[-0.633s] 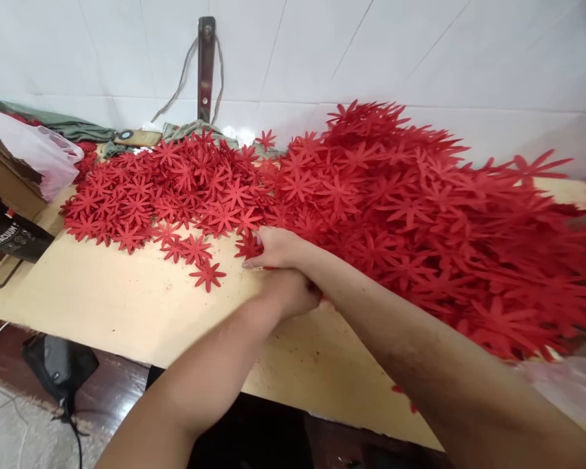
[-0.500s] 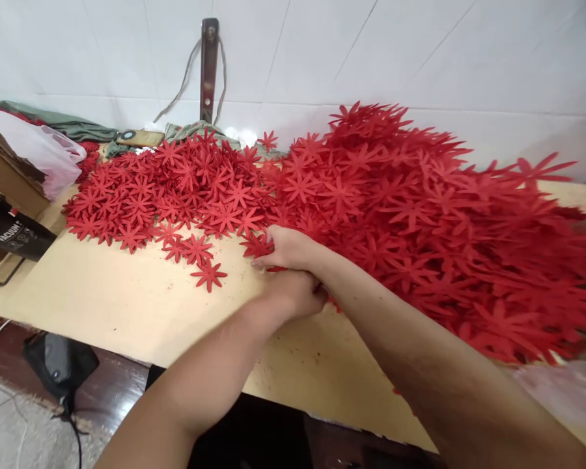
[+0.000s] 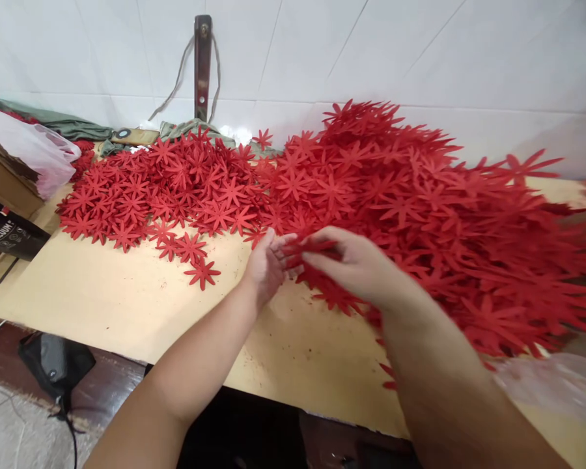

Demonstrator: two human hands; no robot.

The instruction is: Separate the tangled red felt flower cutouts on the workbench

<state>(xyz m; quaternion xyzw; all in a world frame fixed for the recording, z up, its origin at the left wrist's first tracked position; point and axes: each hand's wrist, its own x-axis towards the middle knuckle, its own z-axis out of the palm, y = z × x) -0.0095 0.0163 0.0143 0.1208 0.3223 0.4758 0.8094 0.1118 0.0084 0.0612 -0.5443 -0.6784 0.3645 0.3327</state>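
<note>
On the tan table (image 3: 117, 306) lies a big heap of red paper flowers (image 3: 400, 202), piled high against the white wall and spreading low to the left. One flower (image 3: 202, 273) lies alone, just off the heap's near edge. At the far left a cardboard box (image 3: 2, 176) holds a thin plastic bag (image 3: 39, 153); what is in the bag cannot be made out. The person's left hand (image 3: 264, 267) is held up with its palm turned toward the right hand, fingers loosely open, and its fingertips touch a small bunch of flowers (image 3: 312, 251). The right hand (image 3: 359, 267) is closed on that bunch, pinching it between thumb and fingers, just in front of the heap. A moment ago it was not like this: the right arm was crossed over the left, the right hand lay flat on the edge of the heap, and the left hand was tucked under it against the table. Now the hands have come apart and lifted, and they face each other with the bunch between them. How many flowers are in the bunch is hard to tell, since the right hand covers part of it. The heap runs out of view on the right. A black thing (image 3: 7, 231) at the left edge is cut off too.
</note>
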